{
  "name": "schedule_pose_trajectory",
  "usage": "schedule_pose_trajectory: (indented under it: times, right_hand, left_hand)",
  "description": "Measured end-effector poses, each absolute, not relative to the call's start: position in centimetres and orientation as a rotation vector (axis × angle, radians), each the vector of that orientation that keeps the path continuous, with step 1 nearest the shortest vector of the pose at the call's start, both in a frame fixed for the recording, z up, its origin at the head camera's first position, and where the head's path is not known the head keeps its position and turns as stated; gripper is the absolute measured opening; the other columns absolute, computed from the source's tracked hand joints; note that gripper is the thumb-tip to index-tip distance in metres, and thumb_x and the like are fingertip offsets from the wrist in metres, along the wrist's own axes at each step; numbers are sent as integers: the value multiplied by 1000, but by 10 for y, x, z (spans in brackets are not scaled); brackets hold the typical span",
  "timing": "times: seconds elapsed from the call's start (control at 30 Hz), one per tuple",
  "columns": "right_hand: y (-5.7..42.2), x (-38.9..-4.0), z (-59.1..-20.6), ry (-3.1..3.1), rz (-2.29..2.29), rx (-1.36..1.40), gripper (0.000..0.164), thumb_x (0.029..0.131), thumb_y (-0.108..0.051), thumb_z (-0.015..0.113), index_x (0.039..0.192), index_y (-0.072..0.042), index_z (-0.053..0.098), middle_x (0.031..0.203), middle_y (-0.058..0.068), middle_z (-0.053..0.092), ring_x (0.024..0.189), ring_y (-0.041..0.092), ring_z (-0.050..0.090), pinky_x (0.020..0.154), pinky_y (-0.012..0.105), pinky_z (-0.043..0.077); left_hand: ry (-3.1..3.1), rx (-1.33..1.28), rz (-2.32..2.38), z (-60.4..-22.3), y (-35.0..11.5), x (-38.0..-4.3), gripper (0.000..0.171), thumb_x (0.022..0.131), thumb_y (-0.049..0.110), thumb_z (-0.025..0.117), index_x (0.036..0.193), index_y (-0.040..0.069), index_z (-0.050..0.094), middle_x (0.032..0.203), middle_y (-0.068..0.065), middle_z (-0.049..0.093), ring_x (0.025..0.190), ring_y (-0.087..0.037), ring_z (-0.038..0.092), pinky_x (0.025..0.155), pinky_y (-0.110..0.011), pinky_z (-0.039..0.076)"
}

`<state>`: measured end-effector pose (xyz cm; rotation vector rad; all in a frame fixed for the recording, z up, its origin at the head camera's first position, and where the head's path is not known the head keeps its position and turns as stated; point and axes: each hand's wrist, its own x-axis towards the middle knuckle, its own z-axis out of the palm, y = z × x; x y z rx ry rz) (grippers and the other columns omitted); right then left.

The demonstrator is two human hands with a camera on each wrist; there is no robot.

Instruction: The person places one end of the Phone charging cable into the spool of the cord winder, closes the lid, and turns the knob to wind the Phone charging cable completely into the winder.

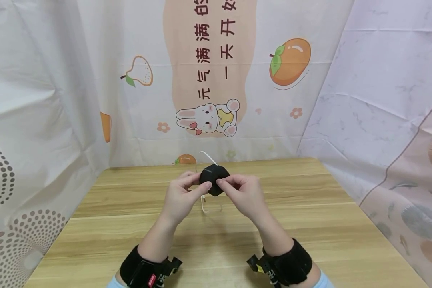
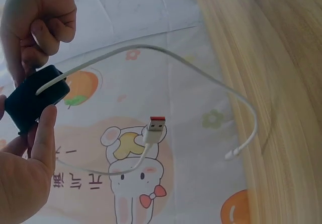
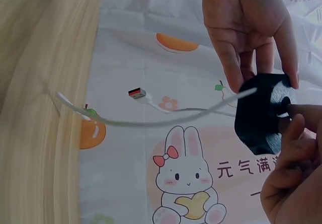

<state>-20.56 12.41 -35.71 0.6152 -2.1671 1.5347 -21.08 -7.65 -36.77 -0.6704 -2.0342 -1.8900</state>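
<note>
A black many-sided cable winder (image 1: 214,179) is held up above the table between both hands. My left hand (image 1: 180,196) pinches its left side between thumb and fingers. From the right, my right hand (image 1: 245,197) pinches its near face with thumb and forefinger. A white charging cable (image 2: 146,47) comes out of the winder and hangs in a wide curve. One end carries a USB plug (image 2: 156,125) with a red-orange insert, also visible in the right wrist view (image 3: 137,93). The other end shows a small white tip (image 2: 232,154). Whatever is inside the winder is hidden.
The wooden table (image 1: 309,224) lies under both hands. A printed white cloth (image 1: 140,116) with a rabbit and fruit hangs behind it, and more cloth hangs on both sides. Each wrist wears a black strap (image 1: 289,262) with a small camera.
</note>
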Motion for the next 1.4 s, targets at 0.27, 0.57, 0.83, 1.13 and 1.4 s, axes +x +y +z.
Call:
schedule_pose_trajectory:
  times: [0.27, 0.57, 0.83, 1.13, 1.4]
  right_hand:
    - [136, -210, -354, -1999, 1277, 861, 5, 88, -5, 79, 88, -9, 80, 69, -5, 65, 51, 8, 46, 45, 20, 39]
    - [150, -214, -345, -1825, 787, 1119, 9, 91, -11, 78, 99, -14, 82, 91, 1, 70, 66, 12, 59, 55, 21, 48]
    - [151, -211, -346, -1883, 508, 1203, 27, 92, -2, 73, 107, -24, 79, 99, 2, 68, 70, 16, 58, 54, 25, 47]
    - [148, -213, -348, -1866, 456, 1277, 38, 83, 7, 76, 101, -26, 79, 98, 0, 65, 70, 14, 56, 54, 23, 45]
    - [145, -210, -349, -1898, 429, 1267, 32, 82, -1, 82, 95, -30, 81, 93, -3, 61, 64, 10, 49, 53, 20, 41]
  left_hand:
    - [-2016, -653, -1950, -367, -81, -211, 26, 89, 9, 80, 114, 1, 77, 100, -11, 66, 101, -27, 65, 78, -41, 61]
    - [-2050, -627, -2032, -363, -88, -212, 20, 91, 3, 74, 108, -8, 75, 97, -18, 67, 75, -22, 67, 66, -38, 62]
    - [-2132, -719, -2045, -362, -90, -213, 20, 93, 7, 73, 107, -7, 75, 94, -18, 72, 72, -21, 70, 63, -35, 61]
    - [-2198, -756, -2062, -361, -90, -213, 21, 94, 9, 72, 106, -8, 75, 91, -17, 74, 72, -21, 71, 62, -33, 60]
    - [-2249, -762, -2042, -362, -89, -213, 19, 93, 10, 72, 104, -5, 76, 91, -15, 74, 73, -22, 70, 62, -34, 60]
